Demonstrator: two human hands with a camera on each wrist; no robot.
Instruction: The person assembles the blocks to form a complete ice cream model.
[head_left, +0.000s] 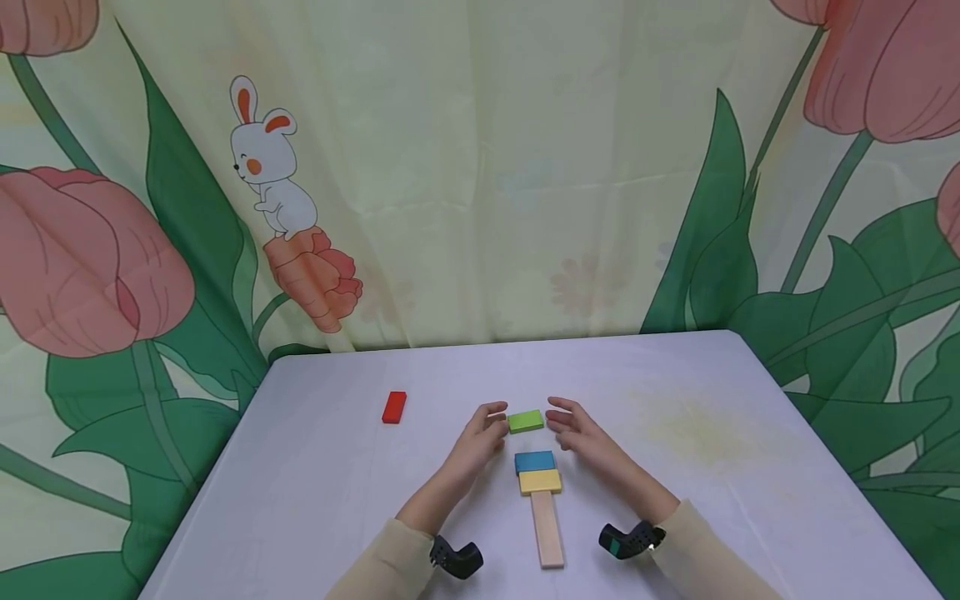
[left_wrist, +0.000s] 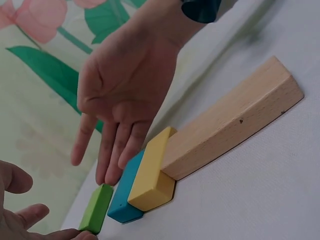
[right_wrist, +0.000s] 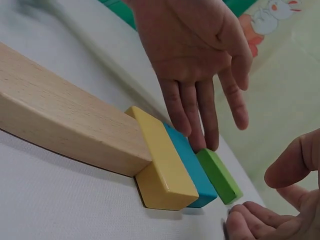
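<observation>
Your left hand [head_left: 472,443] and right hand [head_left: 591,437] are both open, palms facing each other, around the lower middle of the frame. Between them, just right of centre, a green block [head_left: 526,422] lies flat: your left fingertips are at its left end, your right fingertips just beside its right end; whether either presses it, these views cannot tell. You appear to be placing or straightening this block above a row of others; the next move likely calls for light, even contact at both ends.

At upper left, a printed rabbit [head_left: 281,179] decorates the curtain [head_left: 420,150]. Left of centre, well apart from the row, a red block [head_left: 393,407] rests on the white table [head_left: 300,500]. Below the green block, across a gap, a blue block [head_left: 534,462], a yellow block [head_left: 540,482] and a plain wooden block [head_left: 547,529] run touching toward the bottom edge. That row lies between your forearms, so a low sweep could knock it; nothing visible blocks the gap
</observation>
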